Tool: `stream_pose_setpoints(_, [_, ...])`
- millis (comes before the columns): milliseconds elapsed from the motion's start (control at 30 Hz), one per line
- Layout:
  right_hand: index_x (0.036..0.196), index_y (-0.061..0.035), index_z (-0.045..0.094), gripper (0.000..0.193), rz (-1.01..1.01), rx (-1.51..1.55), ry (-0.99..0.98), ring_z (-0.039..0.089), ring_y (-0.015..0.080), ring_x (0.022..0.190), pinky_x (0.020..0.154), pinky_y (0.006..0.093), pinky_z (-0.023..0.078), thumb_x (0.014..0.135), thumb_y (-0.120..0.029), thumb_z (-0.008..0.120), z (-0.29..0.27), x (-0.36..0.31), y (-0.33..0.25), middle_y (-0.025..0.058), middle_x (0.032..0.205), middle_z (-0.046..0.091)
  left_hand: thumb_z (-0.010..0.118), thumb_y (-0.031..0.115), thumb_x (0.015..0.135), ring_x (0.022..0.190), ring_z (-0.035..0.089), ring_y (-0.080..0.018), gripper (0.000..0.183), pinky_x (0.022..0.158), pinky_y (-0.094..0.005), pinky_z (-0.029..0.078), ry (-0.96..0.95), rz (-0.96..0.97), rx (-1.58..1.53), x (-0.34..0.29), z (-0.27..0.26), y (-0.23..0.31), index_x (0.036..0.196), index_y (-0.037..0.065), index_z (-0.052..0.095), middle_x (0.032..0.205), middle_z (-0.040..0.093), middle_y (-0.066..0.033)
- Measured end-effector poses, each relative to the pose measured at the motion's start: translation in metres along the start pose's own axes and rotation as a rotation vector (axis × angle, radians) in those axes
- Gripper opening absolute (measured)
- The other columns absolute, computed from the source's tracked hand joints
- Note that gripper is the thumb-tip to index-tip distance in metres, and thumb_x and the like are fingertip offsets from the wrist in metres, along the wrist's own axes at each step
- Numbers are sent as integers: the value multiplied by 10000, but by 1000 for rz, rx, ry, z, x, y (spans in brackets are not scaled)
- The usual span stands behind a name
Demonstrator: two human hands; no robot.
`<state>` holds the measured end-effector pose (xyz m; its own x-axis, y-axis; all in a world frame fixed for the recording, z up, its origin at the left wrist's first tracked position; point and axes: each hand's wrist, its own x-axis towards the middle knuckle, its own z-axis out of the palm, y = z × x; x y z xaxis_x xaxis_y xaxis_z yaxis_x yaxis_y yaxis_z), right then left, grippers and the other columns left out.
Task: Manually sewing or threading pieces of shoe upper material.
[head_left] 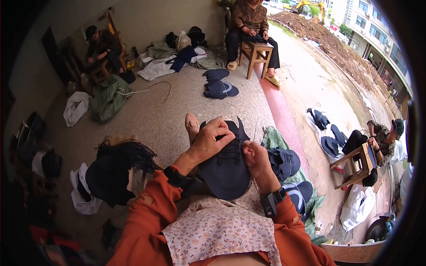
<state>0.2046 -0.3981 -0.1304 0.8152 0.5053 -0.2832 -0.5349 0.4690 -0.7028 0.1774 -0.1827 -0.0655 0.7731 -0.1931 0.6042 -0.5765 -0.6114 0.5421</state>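
One dark navy cap (226, 170) lies across the person's lap, on a floral apron (217, 228), its rounded crown toward the body and its pointed fabric edges toward the foot. The left hand (212, 139) curls over the cap's upper edge, fingers pinched shut on the cloth. The right hand (254, 155) is closed against the cap's right side, thumb and fingers gripping the fabric; a thin needle-like line rises just above it, too fine to be sure of. A dark watch (271, 200) sits on the right wrist.

Beside the right knee, at least three more navy caps (286, 163) are stacked on a green sheet (275, 137). To the left, a bundle of black cords (128, 153) drapes over a low stool. On the floor ahead lie two further caps (219, 88).

Three other people sit around the yard, two of them behind small wooden stools (257, 53), with caps near the one on the right.
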Motion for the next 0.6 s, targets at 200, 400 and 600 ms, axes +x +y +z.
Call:
stream_pose_setpoints(200, [952, -70, 591, 272, -125, -308, 74, 356, 33, 406, 368, 199, 219, 965, -334, 652, 40, -3, -12, -35, 657, 552, 762, 227, 825, 929, 436, -177, 81, 907, -331, 320, 4, -78, -5, -6, -5, -3, 877, 165, 770, 915, 613, 36])
stream_pose_setpoints(400, [964, -86, 585, 200, -361, -412, 105, 400, 23, 496, 435, 181, 270, 979, -278, 642, 45, 2, 1, -45, 690, 548, 790, 183, 780, 933, 436, -182, 82, 909, -335, 325, -28, -176, -41, 1, -5, 6, 855, 166, 762, 915, 616, 27])
stream_pose_setpoints(600, [967, -80, 579, 192, -490, -314, 223, 422, 19, 560, 486, 173, 293, 988, -264, 627, 44, 6, 12, -41, 716, 545, 797, 159, 754, 934, 438, -184, 79, 920, -351, 293, 15, -109, -10, 1, 0, 6, 823, 172, 760, 894, 607, 35])
